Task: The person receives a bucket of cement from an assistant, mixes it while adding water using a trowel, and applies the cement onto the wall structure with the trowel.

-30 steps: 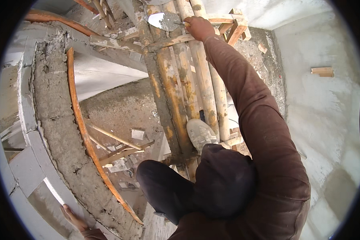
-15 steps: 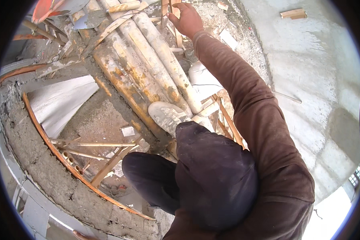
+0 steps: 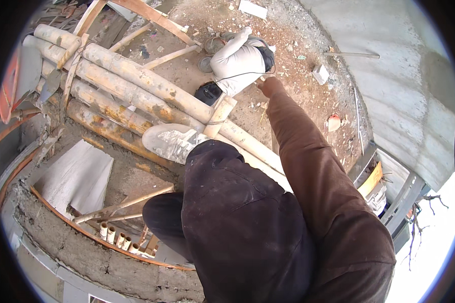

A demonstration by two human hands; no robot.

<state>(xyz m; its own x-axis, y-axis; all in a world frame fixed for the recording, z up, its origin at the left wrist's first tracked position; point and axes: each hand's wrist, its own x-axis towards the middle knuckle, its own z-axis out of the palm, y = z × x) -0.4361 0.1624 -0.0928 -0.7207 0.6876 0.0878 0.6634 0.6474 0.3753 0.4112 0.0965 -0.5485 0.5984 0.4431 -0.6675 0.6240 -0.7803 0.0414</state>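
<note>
The trowel (image 3: 50,86) lies near the left end of the poles (image 3: 146,81), well apart from the right hand (image 3: 272,87). That hand stretches out, appearing near a bent co-worker (image 3: 240,68); its fingers' state cannot be told. The left hand is out of view. The step seems a reach or gesture; taking the trowel would call for crossing the poles.

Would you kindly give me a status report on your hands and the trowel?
Right hand outstretched, grip unclear; left hand out of view. Trowel on poles. Person on ground below.
</note>
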